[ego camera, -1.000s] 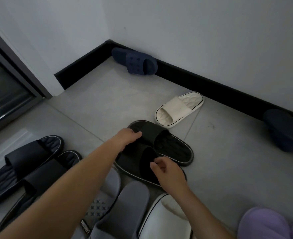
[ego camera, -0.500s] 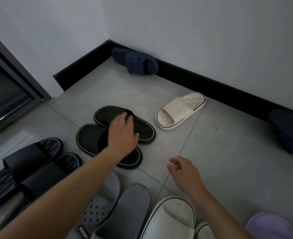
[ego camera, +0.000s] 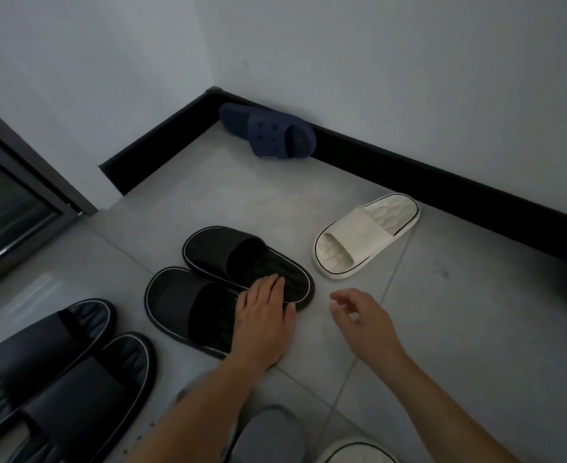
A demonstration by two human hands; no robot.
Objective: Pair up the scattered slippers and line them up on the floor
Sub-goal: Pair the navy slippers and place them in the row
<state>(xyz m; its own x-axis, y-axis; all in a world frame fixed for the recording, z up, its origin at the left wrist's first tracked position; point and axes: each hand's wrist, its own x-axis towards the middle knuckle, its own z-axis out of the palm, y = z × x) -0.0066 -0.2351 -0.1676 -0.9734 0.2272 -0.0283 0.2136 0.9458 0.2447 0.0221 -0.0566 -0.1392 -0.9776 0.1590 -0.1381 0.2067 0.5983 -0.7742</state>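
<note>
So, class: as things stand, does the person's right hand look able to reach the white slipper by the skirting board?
Probably yes. The right hand hovers empty with its fingers loose, and only bare floor tile lies between it and the white slipper. Nothing covers the slipper.

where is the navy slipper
In the head view, top centre: the navy slipper lies in the far corner against the black baseboard, beyond the cream slipper.
</note>
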